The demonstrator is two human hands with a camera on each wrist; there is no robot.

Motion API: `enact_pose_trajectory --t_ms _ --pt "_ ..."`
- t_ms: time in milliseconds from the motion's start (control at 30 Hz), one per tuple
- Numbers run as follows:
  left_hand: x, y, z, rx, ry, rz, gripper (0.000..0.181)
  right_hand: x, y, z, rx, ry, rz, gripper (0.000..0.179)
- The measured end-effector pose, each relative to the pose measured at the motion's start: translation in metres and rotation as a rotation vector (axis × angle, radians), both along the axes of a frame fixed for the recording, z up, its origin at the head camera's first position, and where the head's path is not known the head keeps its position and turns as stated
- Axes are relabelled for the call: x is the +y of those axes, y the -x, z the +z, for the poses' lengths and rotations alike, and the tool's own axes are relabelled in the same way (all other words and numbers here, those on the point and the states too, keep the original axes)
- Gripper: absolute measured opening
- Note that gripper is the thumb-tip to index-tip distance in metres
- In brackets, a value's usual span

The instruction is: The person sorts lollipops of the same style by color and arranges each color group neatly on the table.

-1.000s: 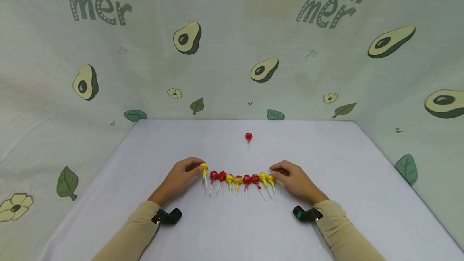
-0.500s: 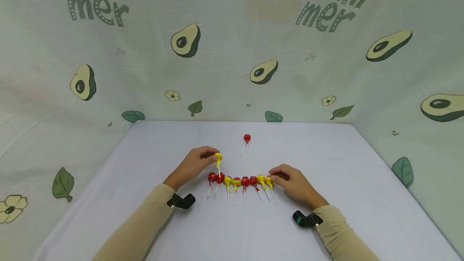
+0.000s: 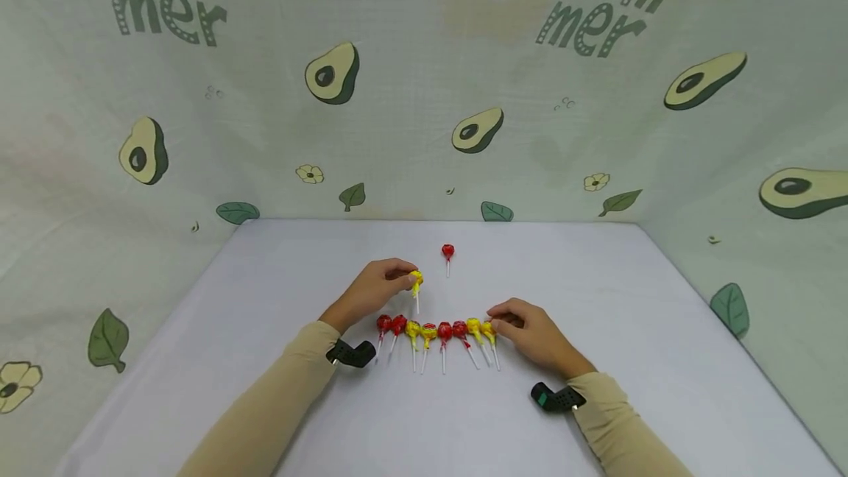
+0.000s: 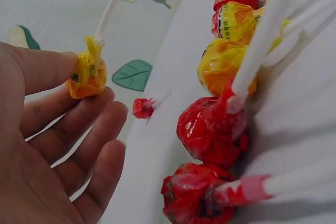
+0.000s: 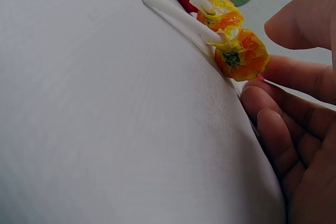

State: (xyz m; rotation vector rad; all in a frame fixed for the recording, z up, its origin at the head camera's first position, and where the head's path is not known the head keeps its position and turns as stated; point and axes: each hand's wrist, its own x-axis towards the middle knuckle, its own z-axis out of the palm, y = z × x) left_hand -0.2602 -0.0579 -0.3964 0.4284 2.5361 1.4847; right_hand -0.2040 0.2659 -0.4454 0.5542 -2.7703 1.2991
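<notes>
My left hand (image 3: 379, 287) pinches a yellow-wrapped lollipop (image 4: 88, 80) by its candy head between thumb and fingers, its white stick pointing down in the head view. It hovers behind a row of red and yellow lollipops lying side by side, sticks toward me. At the row's right end my right hand (image 3: 533, 330) rests on the table beside the last yellow lollipop (image 5: 242, 56). Its thumb stands apart from that candy, while the index fingertip is right at its far side. A red lollipop (image 3: 444, 331) lies mid-row, and two more red ones form the left end.
A single red lollipop (image 3: 447, 250) lies farther back on the white-covered table (image 3: 563, 263). Behind the table hangs a cloth (image 3: 397, 13) printed with avocados and leaves. Black wrist-worn cameras (image 3: 354, 353) sit on both sleeves.
My left hand has lifted the yellow lollipop from the row's left end and carried it right and back, behind the row. The right hand has stayed at the right end.
</notes>
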Motion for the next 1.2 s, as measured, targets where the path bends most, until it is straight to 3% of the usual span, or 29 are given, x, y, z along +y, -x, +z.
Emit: enact_pose_trajectory --t_ms 333,633,767,900,1200 --pt "0.018 0.017 0.007 -0.023 0.031 -0.019 0.03 0.0 0.002 0.004 -0.001 -0.008 0.007 0.02" --pt "0.03 0.025 0.008 -0.046 0.053 -0.057 0.028 -0.001 -0.003 0.001 -0.028 -0.007 0.025 0.02" --pt "0.037 0.03 0.007 -0.059 0.09 -0.089 0.028 0.001 -0.003 0.001 -0.024 -0.01 0.033 0.02" --pt "0.043 0.034 0.005 -0.076 0.126 -0.082 0.026 0.001 -0.003 0.003 -0.024 -0.009 0.043 0.019" --pt "0.05 0.041 0.001 -0.108 0.122 -0.09 0.024 0.0 -0.002 0.0 -0.003 -0.007 0.041 0.018"
